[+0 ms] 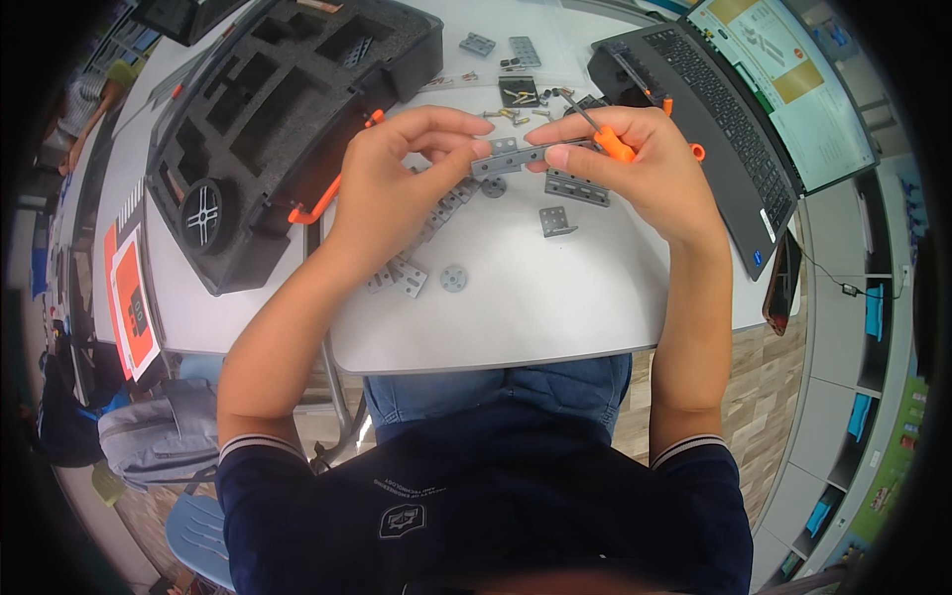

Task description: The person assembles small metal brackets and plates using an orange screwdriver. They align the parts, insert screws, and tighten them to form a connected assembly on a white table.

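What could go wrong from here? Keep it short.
1. The right hand has both the screwdriver and the bar, so either might slip or twist.
2. Loose screws lie just beyond the hands; a careless knuckle could scatter them.
3. The laptop sits close beside the right hand; a wide swing may bump it.

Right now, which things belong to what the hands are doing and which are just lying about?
Seem to belong:
grey bar, held by left fingers and right fingers;
orange-handled screwdriver, also in the right fingers;
perhaps the loose grey bracket.

Seem just lying about:
grey backpack;
orange-and-white booklet.
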Demonstrator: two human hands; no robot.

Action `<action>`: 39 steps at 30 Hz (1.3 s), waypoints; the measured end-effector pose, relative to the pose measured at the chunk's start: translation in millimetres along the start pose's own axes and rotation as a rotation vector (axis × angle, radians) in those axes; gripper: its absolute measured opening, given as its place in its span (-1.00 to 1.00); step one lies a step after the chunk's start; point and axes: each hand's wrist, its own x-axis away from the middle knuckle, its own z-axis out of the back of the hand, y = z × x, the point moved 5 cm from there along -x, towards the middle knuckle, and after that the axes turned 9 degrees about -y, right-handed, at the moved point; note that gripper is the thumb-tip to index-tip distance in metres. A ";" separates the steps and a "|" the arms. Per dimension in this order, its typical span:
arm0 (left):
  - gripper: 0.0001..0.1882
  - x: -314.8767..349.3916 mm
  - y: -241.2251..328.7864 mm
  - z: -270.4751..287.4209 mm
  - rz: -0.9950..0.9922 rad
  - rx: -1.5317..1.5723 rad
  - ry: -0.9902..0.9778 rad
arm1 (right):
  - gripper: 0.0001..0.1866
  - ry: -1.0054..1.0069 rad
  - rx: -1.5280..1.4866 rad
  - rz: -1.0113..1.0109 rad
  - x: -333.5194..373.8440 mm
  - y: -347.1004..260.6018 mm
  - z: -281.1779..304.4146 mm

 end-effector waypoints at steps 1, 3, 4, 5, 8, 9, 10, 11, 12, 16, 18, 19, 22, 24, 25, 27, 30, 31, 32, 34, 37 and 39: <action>-0.80 -0.3 0.3 0.4 -0.007 0.001 0.007 | -0.75 0.007 -0.004 -0.003 0.1 0.3 0.6; -0.78 -0.5 -0.6 1.6 0.026 -0.033 -0.034 | -0.74 0.024 -0.005 -0.016 0.6 1.2 2.2; -0.77 -0.3 -1.2 2.0 0.046 -0.054 -0.053 | -0.74 0.034 -0.001 -0.024 0.3 1.9 2.7; -0.77 -0.2 -1.5 2.5 0.053 -0.050 -0.053 | -0.73 0.042 0.002 -0.031 0.1 2.6 3.1; -0.77 -0.3 -2.1 2.9 0.054 -0.024 -0.023 | -0.73 0.074 -0.027 -0.042 0.3 4.4 3.7; -0.78 -0.8 -2.2 2.5 0.041 -0.005 0.007 | -0.73 0.074 -0.023 -0.038 0.3 4.3 3.8; -0.79 -1.0 -2.5 2.8 0.036 0.007 0.036 | -0.73 0.077 -0.016 -0.041 0.4 4.3 4.1; -0.79 -0.9 -2.4 2.7 0.030 0.010 0.039 | -0.74 0.080 -0.001 -0.050 0.6 4.6 4.4; -0.79 -0.8 -2.5 2.8 0.031 0.007 0.043 | -0.74 0.072 -0.005 -0.055 0.6 4.7 4.4; -0.79 -0.6 -3.3 3.3 0.034 0.015 0.048 | -0.75 0.083 -0.013 -0.051 0.2 4.7 4.6; -0.79 -0.8 -2.8 3.6 0.021 -0.010 0.050 | -0.75 0.081 -0.011 -0.052 -0.2 5.1 4.4; -0.79 -0.8 -3.0 3.8 0.021 -0.025 0.053 | -0.75 0.066 -0.001 -0.065 -0.3 5.8 4.3; -0.80 -0.6 -3.3 3.6 0.022 -0.016 0.053 | -0.74 0.041 0.012 -0.072 -1.2 6.7 3.9; -0.80 -0.6 -2.6 3.2 0.013 -0.017 0.049 | -0.74 0.036 0.014 -0.076 -1.4 7.1 3.6; -0.80 -0.6 -2.5 3.2 0.014 -0.020 0.050 | -0.74 0.035 0.014 -0.083 -1.4 7.4 3.6; -0.80 -0.5 -1.8 3.4 0.013 -0.039 0.051 | -0.74 0.034 0.008 -0.087 -1.4 7.4 3.3; -0.80 -0.6 -1.3 3.4 0.011 -0.042 0.054 | -0.74 0.033 -0.001 -0.082 -1.2 6.6 3.2; -0.79 -0.7 -1.7 3.5 0.018 -0.039 0.057 | -0.74 0.031 0.003 -0.084 -1.0 6.5 3.3; -0.79 -0.7 -1.5 3.4 0.010 -0.035 0.055 | -0.74 0.031 0.019 -0.076 -1.0 6.0 3.4; -0.79 -0.8 -2.1 3.7 0.015 -0.030 0.057 | -0.74 0.027 0.013 -0.103 -0.8 7.5 3.5; -0.79 -1.2 -3.5 4.0 0.031 -0.011 0.055 | -0.74 0.039 0.026 -0.084 -1.4 7.5 3.4; -0.79 -1.3 -3.5 3.5 0.028 0.009 0.045 | -0.74 0.048 0.032 -0.082 -1.4 7.6 3.5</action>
